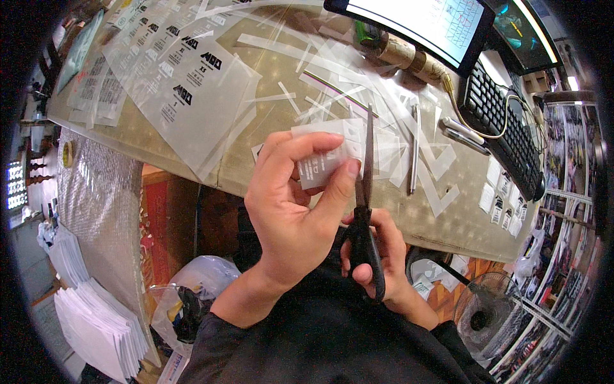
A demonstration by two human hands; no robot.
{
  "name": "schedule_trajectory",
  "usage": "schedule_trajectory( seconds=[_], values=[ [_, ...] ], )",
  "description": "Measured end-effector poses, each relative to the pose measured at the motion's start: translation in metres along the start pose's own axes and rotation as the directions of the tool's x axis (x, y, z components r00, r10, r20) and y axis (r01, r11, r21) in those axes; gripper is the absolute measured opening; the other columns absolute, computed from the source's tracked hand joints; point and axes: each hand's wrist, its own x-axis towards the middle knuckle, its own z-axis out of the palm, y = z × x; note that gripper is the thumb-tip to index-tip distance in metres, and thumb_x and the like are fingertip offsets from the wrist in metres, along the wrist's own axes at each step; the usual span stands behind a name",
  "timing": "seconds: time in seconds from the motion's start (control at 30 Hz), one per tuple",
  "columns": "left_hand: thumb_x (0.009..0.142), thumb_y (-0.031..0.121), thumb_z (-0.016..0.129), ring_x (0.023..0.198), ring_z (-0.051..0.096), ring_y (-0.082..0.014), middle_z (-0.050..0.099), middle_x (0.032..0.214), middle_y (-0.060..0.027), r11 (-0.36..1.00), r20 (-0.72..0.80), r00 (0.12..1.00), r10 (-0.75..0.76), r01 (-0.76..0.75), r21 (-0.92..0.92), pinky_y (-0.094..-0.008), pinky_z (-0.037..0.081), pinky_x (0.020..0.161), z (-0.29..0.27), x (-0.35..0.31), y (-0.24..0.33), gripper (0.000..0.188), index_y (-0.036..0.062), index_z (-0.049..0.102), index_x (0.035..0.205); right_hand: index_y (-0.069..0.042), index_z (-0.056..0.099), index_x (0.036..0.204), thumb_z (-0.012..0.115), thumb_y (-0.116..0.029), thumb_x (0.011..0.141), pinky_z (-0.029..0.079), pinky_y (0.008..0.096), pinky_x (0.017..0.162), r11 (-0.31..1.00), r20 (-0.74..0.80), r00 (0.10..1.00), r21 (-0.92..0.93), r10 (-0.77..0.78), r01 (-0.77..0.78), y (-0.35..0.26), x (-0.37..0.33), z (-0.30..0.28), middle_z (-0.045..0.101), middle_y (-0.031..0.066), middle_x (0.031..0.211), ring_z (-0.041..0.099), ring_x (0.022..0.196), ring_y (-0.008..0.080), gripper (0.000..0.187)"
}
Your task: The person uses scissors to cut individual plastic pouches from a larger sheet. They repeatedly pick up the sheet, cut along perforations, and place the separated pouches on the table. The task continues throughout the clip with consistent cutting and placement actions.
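Observation:
Between the thumb and fingers of my left hand (288,198) is a small translucent printed sheet (320,165), raised above the near edge of the table. My right hand (384,256) grips the black handles of a pair of scissors (364,198). The blades point away from me, upright in the view, along the right edge of the sheet. From this angle I cannot tell whether the blades touch the sheet. A larger translucent sheet with black print (204,109) lies on the table to the left.
Translucent offcut strips (377,96) litter the table (256,166). A silver pen (414,147) lies to the right, near small cut labels (505,198). Farther right stand a black keyboard (505,121) and a monitor (422,25). Below are a fan (486,313) and a plastic bag (204,275).

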Motion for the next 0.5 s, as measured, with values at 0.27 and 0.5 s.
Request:
schedule_trajectory(
  seconds=[0.27,0.5],
  values=[
    [0.079,-0.002,0.065,0.088,0.053,-0.0099,0.048,0.099,-0.0048,0.998,0.011,0.999,-0.036,0.037,-0.045,-0.0197,0.049,0.069,-0.0026,0.0011,-0.0023,0.024,-0.0019,0.057,0.101,0.002,0.043,0.117,0.073,-0.04,0.074,0.039,0.0219,0.051,1.0,-0.013,1.0,0.006,0.001,-0.001,0.0001,-0.0005,0.002,0.055,0.0028,0.065,0.053,0.056,0.0091,0.067],
    [0.079,-0.004,0.064,0.082,0.055,-0.0084,0.053,0.093,-0.0022,0.996,-0.003,0.997,-0.074,0.074,-0.046,-0.0205,0.048,0.071,0.0004,0.0019,0.0019,0.024,-0.0016,0.055,0.1,0.001,0.044,0.116,0.074,-0.04,0.074,0.04,0.0215,0.052,0.999,-0.01,0.999,-0.016,0.031,-0.031,-0.002,-0.0017,0.0,0.056,0.0028,0.065,0.053,0.057,0.0087,0.067]
  ],
)
